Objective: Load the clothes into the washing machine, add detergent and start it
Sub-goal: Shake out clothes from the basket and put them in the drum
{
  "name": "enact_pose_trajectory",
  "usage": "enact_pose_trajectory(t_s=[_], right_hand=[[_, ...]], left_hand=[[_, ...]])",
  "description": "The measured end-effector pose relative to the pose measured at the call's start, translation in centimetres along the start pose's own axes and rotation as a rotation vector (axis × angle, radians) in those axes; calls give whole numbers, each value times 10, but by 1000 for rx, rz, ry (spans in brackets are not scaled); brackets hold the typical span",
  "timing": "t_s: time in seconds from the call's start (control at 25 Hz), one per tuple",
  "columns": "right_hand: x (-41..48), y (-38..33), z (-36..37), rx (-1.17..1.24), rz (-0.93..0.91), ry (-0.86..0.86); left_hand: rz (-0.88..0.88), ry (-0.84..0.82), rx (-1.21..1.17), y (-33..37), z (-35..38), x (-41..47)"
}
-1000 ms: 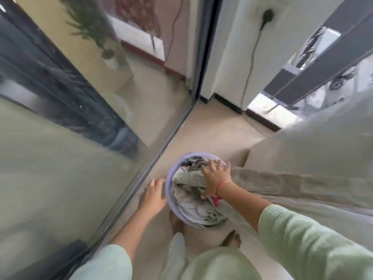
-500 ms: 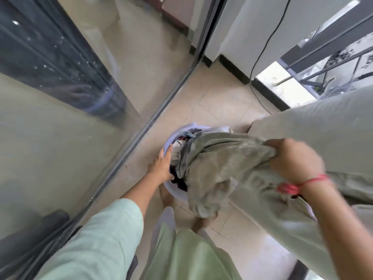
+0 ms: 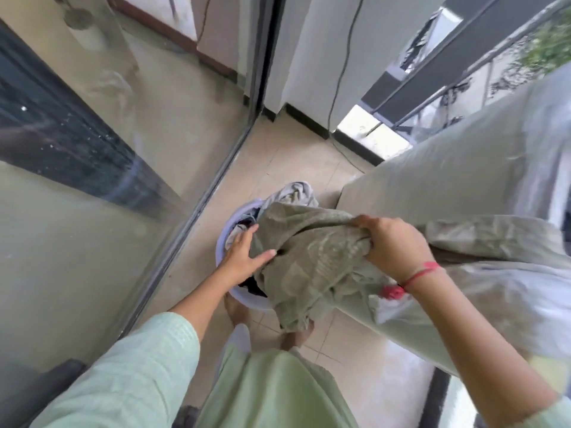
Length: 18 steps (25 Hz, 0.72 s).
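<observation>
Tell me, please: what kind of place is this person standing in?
Probably a home balcony or laundry corner: a glass door, an outdoor railing, and a basin of clothes on the tiled floor.

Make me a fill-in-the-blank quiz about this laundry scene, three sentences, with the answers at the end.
Of the person's left grip and right grip, the one clutching the grey-green garment is the ____.
The thread tied round that wrist is coloured ____.
The basin of laundry stands on the tiled ____.
Missing words: right, red, floor.
</observation>
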State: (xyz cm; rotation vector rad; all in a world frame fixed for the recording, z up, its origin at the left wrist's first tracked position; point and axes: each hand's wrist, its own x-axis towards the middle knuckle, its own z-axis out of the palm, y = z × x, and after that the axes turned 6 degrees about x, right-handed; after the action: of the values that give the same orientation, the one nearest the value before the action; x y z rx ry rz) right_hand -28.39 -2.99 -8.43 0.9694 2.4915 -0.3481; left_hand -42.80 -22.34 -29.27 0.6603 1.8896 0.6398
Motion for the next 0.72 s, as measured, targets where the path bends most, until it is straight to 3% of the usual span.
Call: enact_pose_trajectory(t_s=[0.12, 0.28, 0.36, 0.48, 0.6, 0.72], right_hand=[[-10, -2, -17, -61, -138, -66], [-48, 56, -37, -498, 158, -277], [-65, 67, -36, -545, 113, -262], [-84, 75, -65, -347, -44, 108], [-127, 118, -127, 162, 24, 556], [-170, 191, -131, 475, 233, 918]], left_hand=[[222, -19, -77, 63, 8, -29], [296, -93, 161, 119, 21, -35], [264, -168, 329, 125, 25, -27], [211, -178, 444, 133, 29, -18], [265, -102, 459, 160, 41, -15], [388, -15, 184, 207, 64, -19]])
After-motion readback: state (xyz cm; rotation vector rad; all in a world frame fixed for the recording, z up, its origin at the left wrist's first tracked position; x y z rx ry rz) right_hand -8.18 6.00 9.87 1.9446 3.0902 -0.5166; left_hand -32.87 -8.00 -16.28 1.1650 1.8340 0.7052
